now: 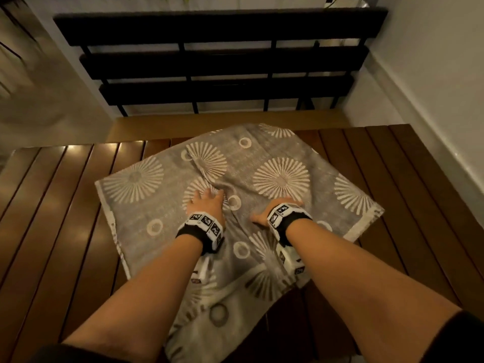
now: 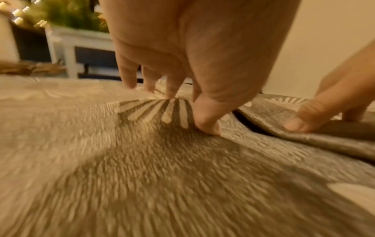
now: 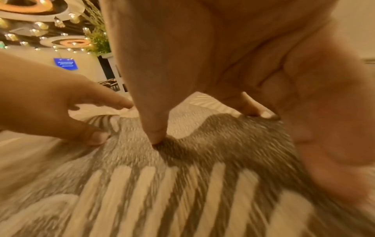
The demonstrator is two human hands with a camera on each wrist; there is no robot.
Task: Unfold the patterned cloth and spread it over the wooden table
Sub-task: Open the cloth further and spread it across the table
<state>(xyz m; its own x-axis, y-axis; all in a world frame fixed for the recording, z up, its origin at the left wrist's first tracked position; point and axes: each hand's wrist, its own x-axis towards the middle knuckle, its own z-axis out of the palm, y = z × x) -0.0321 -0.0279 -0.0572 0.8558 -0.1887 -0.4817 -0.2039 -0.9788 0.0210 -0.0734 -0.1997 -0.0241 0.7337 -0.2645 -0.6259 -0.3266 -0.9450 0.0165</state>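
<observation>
Cloth (image 1: 275,163) lies on the table (image 1: 60,205), partly opened: we see one fold ridge running down its middle and bare slats left and right of it. Our left hand (image 1: 208,203) presses straight fingers (image 2: 129,80) on the cloth just left of the ridge, grasping nothing. Our right hand (image 1: 277,210) rests just right of the ridge; we cannot tell whether it pinches the fold. We judge unfolding about half done; opening the remaining layers and spreading outward remain.
</observation>
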